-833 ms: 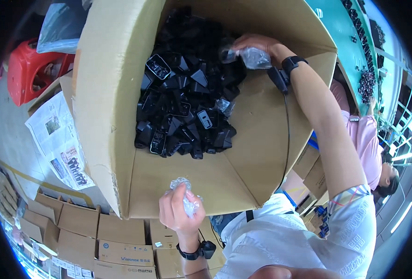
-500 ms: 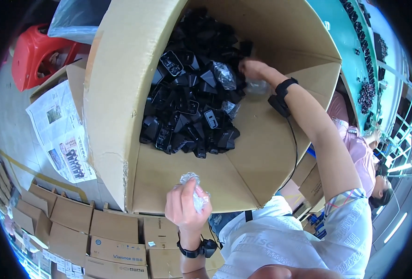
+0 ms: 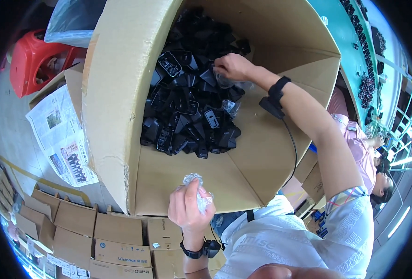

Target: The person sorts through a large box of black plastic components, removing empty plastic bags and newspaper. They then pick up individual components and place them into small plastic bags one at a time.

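Note:
A large open cardboard box (image 3: 113, 102) holds a heap of black plastic housings (image 3: 182, 116), some with rounded rectangular openings. My right hand (image 3: 234, 68) reaches into the box from the right, its fingers closed on a crumpled clear plastic bag (image 3: 223, 81) on top of the heap. Part of that bag is hidden under the fingers. Another crumpled clear bag (image 3: 230, 108) lies lower on the housings. My left hand (image 3: 187, 207) is up at the near edge of the box, closed around a wad of clear plastic film (image 3: 202, 200).
Left of the box stand a red plastic stool (image 3: 27, 63), a blue plastic liner (image 3: 73, 21) and a newspaper sheet (image 3: 59, 135). Cardboard cartons (image 3: 122, 228) line the lower left. At right, a co-worker in pink (image 3: 354, 144) sits by a green worktable (image 3: 350, 56) bearing small parts.
My right hand has moved left from the box's inner side onto the crumpled bag on the heap. The left hand keeps its plastic film and has barely shifted.

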`<control>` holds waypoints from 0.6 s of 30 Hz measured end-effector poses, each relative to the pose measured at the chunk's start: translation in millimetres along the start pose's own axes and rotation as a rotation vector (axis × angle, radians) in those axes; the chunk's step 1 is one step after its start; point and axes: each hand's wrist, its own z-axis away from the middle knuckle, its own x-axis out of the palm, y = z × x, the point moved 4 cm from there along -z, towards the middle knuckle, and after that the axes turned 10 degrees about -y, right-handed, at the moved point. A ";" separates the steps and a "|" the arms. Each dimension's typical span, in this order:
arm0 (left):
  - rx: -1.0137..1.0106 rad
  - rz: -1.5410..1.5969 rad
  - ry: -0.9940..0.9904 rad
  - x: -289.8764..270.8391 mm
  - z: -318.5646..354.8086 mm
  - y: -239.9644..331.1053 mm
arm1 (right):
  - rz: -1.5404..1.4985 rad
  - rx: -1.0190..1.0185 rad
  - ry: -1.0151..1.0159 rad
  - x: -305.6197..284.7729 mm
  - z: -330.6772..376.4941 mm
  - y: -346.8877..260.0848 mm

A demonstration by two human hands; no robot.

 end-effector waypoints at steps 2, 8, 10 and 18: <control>0.003 0.002 -0.001 -0.3 -0.6 0.3 | -0.225 0.012 0.078 -23.4 3.8 17.1; -0.003 -0.037 0.013 -2.5 0.6 -1.6 | -0.273 0.019 0.359 -77.2 14.8 70.1; 0.012 -0.031 0.007 -2.2 -1.5 3.1 | -0.344 0.106 0.429 -74.1 1.7 106.6; -0.053 -0.051 -0.054 -2.3 -1.8 8.0 | 0.051 0.556 0.048 -32.9 -37.9 52.2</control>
